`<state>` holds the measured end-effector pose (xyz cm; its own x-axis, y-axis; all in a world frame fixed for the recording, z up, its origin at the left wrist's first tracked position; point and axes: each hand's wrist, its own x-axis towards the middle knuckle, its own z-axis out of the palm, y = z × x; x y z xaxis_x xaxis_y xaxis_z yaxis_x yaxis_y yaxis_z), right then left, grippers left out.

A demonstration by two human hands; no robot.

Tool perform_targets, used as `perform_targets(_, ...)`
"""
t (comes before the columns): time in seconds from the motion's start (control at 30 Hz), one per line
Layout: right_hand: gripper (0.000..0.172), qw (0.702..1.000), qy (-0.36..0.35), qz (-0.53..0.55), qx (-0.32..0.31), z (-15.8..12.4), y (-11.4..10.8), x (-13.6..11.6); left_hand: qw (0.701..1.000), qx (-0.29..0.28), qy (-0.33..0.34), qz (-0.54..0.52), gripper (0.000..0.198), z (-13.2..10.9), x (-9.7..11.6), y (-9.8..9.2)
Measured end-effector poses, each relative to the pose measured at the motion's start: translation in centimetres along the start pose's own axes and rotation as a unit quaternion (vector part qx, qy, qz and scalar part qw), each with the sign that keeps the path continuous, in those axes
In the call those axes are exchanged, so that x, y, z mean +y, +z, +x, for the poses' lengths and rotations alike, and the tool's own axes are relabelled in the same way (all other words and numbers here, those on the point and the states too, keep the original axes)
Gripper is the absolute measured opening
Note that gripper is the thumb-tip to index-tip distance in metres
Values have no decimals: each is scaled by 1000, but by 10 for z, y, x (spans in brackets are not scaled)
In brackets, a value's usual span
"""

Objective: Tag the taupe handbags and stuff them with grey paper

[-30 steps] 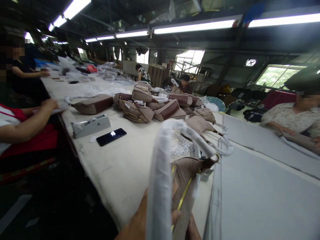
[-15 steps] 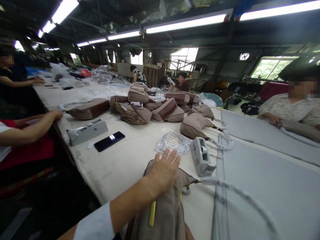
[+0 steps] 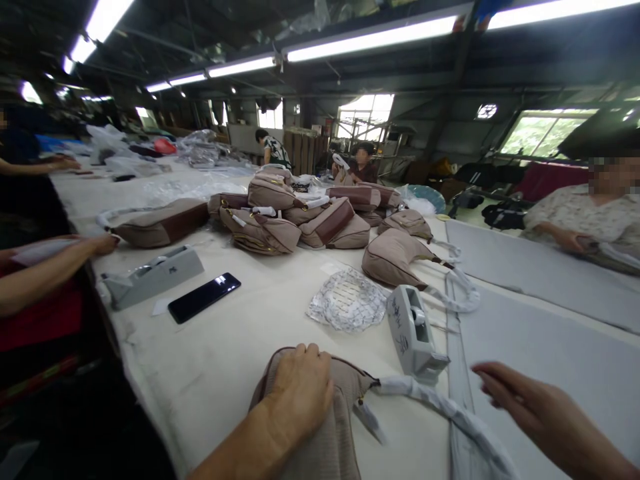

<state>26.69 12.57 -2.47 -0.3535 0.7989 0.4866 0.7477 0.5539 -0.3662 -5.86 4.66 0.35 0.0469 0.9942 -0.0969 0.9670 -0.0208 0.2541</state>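
Note:
A taupe handbag (image 3: 330, 440) lies before me at the lower middle, its strap (image 3: 430, 398) in clear wrap running to the right. My left hand (image 3: 303, 393) grips the upper end of the bag with bent fingers. A small wrapped tag or zip pull (image 3: 369, 421) hangs beside the strap's end. To the right of the strap, my right hand (image 3: 535, 400) is raised, loosely open with fingers pointing left and nothing visible in it. A grey tape dispenser (image 3: 417, 333) stands just past the bag, close to a crumpled printed sheet (image 3: 347, 300).
Farther back is a pile of taupe handbags (image 3: 300, 213), with another bag (image 3: 400, 257) nearer. A black phone (image 3: 205, 298) and a second tape dispenser (image 3: 155, 277) lie on the left. A co-worker's hand (image 3: 103, 245) is at the left edge; another person sits at right.
My left hand has gone from lying flat with spread fingers to gripping the bag's end, lower in view. My right hand, mostly hidden before, has come out on the right.

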Motion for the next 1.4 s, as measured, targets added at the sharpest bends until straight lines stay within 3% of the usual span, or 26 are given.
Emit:
perform_targets(0.07,24,989,8,56,-138,48,36,-14,1000,-18,-10,1,23,-1,-8,-3)
perform_targets(0.13,22,971,60,93,-212,94,86,-33,1000,-16,-14,-21,21,-3,-16,0)
perform_targets(0.2,20,966,91,100,-222,130,138,-47,998,10,-11,-59,21,-5,-21,7)
perform_targets(0.3,20,961,133,99,-220,160,203,-54,990,59,-5,-128,18,-2,-23,21)
perform_targets(0.4,21,957,163,101,-219,169,244,-53,978,61,27,-197,11,9,-14,31)
perform_targets(0.5,22,952,177,108,-224,169,267,-56,965,37,103,-237,11,24,-1,38)
perform_targets(0.6,22,950,188,123,-215,168,275,-56,955,34,137,-263,16,32,6,41)
perform_targets(0.73,25,943,206,155,-210,164,273,-45,936,49,120,-326,21,29,7,41)
perform_targets(0.9,25,943,225,149,-197,159,270,-35,933,74,113,-334,20,25,6,44)
perform_targets(1.17,21,955,159,116,-221,164,267,-56,933,87,124,-325,18,27,4,50)
perform_targets(1.4,17,973,171,54,-148,166,239,-62,917,160,152,-331,19,26,2,58)
